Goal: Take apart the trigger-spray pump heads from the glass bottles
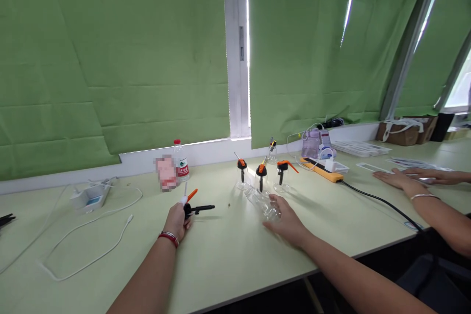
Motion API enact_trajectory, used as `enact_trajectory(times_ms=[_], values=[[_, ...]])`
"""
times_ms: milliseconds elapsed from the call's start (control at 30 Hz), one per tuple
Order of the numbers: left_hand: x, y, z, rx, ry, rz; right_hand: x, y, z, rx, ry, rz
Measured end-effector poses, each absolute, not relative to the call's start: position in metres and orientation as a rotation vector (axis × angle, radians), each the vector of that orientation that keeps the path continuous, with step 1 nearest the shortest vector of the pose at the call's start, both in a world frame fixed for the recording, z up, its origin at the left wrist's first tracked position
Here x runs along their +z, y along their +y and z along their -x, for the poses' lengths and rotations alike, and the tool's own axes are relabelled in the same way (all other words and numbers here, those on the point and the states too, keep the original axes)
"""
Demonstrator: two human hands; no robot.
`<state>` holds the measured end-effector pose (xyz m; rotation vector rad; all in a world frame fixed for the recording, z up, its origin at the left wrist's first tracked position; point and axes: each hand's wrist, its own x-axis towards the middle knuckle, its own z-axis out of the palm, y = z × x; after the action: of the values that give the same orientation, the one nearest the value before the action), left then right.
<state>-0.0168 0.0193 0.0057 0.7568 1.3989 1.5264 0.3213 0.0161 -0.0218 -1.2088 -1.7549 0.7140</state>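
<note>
Pale tabletop (221,265) fills the lower frame. Left of centre, the left hand (176,221) grips a black nozzle piece (189,209) with an orange lever (192,195); centre-right, the right hand (287,221) clasps a tilted clear bottle (263,202). Beyond, capped clear containers (281,177) stand upright; green blinds (147,49) fill the top.

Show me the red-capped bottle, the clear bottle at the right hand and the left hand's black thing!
Red-capped bottle (183,167), head view: its label.
Clear bottle (262,201), head view: its side.
Black thing (199,208), head view: its tube.
</note>
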Motion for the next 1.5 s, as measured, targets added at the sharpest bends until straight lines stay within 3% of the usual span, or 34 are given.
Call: enact_trajectory(times_ms=[300, 933, 1067, 1200, 1500], values=[[0.001, 0.021, 0.017, 1.520, 1.401, -0.832, -0.027, 0.044, -0.330, 0.801, -1.707, 1.464], [-0.004, 0.022, 0.016, 1.428, 1.405, -0.980, -0.030, 0.098, -0.310, 0.454, -1.732, 1.628], [-0.005, 0.024, 0.017, 1.408, 1.415, -0.985, -0.020, 0.077, -0.300, 0.175, -1.618, 1.496], [-0.005, 0.023, 0.016, 1.408, 1.414, -1.001, -0.005, 0.045, -0.276, -0.134, -1.878, 1.218], [0.001, 0.016, 0.011, 1.369, 1.360, -1.118, 0.007, 0.015, -0.187, -0.171, -2.602, 0.842]])
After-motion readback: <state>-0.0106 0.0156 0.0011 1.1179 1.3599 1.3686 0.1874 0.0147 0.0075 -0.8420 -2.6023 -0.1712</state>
